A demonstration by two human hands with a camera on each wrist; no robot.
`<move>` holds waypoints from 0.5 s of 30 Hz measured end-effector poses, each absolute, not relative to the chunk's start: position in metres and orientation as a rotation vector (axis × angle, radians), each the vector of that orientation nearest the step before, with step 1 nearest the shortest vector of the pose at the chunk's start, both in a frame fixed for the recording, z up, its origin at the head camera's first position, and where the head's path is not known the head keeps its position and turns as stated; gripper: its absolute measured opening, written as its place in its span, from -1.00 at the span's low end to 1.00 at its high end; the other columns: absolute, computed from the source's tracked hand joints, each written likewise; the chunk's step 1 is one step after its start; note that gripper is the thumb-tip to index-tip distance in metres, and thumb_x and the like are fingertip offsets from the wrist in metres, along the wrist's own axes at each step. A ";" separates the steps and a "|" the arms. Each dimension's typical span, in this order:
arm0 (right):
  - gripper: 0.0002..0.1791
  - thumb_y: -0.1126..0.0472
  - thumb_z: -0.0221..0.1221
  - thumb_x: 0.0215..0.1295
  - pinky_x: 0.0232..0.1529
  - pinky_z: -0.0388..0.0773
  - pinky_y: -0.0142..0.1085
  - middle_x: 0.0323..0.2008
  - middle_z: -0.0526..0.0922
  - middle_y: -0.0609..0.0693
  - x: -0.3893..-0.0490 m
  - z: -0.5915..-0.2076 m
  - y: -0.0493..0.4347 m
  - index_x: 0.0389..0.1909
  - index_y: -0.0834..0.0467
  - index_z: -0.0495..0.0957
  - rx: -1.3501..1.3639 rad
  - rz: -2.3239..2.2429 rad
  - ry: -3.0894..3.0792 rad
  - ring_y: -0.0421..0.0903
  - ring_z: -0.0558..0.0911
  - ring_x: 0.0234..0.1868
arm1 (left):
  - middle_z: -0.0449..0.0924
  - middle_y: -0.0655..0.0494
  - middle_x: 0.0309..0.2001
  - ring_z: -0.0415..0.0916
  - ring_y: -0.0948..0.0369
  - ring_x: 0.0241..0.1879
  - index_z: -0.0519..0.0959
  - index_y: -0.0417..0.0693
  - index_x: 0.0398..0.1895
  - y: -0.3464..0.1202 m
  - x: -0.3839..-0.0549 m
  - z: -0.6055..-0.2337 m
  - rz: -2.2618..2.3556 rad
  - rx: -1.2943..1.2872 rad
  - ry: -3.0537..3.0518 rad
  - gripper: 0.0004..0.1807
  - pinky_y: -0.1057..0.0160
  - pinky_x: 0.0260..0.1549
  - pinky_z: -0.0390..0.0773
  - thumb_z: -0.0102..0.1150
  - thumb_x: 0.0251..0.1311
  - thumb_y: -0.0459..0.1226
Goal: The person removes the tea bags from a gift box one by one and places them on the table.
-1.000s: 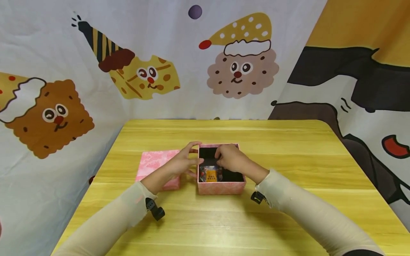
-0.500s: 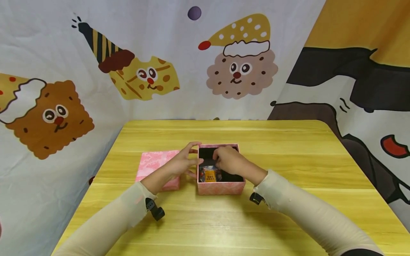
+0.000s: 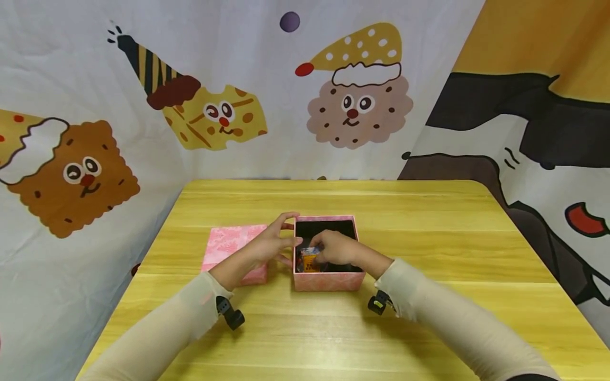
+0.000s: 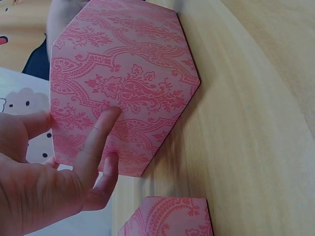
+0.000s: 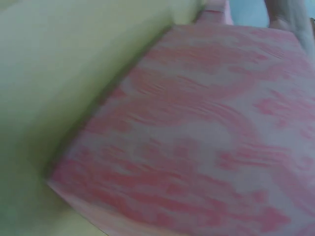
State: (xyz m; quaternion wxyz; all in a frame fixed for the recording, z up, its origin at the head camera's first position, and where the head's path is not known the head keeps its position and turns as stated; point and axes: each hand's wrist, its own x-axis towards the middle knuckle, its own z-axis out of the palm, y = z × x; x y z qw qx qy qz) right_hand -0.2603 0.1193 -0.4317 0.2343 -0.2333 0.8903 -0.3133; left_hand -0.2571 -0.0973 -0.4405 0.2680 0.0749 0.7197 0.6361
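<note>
An open pink patterned box point(image 3: 329, 282) with a dark interior stands at the middle of the table. Inside, at its near left, is a small shiny packet point(image 3: 310, 263) with an orange label. My right hand point(image 3: 335, 247) reaches into the box and pinches the packet with thumb and fingers; its fingertips are partly hidden. The left hand point(image 3: 271, 244) steadies the box from the left, its spread fingers point(image 4: 93, 142) touching the outer wall and one tip at the rim. In the right wrist view the box wall point(image 5: 197, 123) fills most of the picture, hiding the right hand.
A pink patterned lid point(image 3: 229, 242) lies on the table left of the box, partly under the left forearm. The wood-grain table point(image 3: 429, 222) extends around both. Behind it hangs a cloth point(image 3: 286, 159) printed with cartoon figures.
My right hand has moved nearer and down inside the box onto the packet, which now sits slightly farther left and looks tilted. The left hand and the box have stayed put.
</note>
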 end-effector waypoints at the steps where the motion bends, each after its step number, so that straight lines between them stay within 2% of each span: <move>1: -0.67 0.33 0.43 0.14 -0.23 0.61 -0.30 -0.27 0.70 -0.04 -0.260 -0.434 0.119 -0.05 0.23 0.70 -0.662 -0.859 2.421 -0.17 0.61 -0.28 | 0.02 -0.25 0.51 0.52 -0.21 0.17 0.12 0.22 0.58 -0.097 -0.257 -0.441 1.714 0.204 1.942 -0.28 -0.05 -0.37 0.77 0.16 0.48 -0.34; 8: -0.56 0.47 0.34 0.12 -0.22 0.58 -0.32 -0.18 0.67 0.01 -0.257 -0.439 0.119 0.07 0.24 0.62 -0.724 -0.915 2.337 -0.13 0.58 -0.23 | 0.03 -0.24 0.51 0.50 -0.22 0.19 0.11 0.24 0.58 -0.097 -0.255 -0.440 1.713 0.201 1.955 -0.28 -0.04 -0.36 0.77 0.14 0.49 -0.34; 15: -0.51 0.49 0.30 0.19 -0.24 0.55 -0.28 -0.10 0.63 0.05 -0.256 -0.439 0.118 0.16 0.16 0.57 -0.647 -0.997 2.373 -0.08 0.56 -0.21 | 0.00 -0.24 0.52 0.47 -0.25 0.22 0.09 0.24 0.59 -0.099 -0.255 -0.440 1.711 0.210 1.942 -0.28 -0.04 -0.33 0.77 0.14 0.50 -0.33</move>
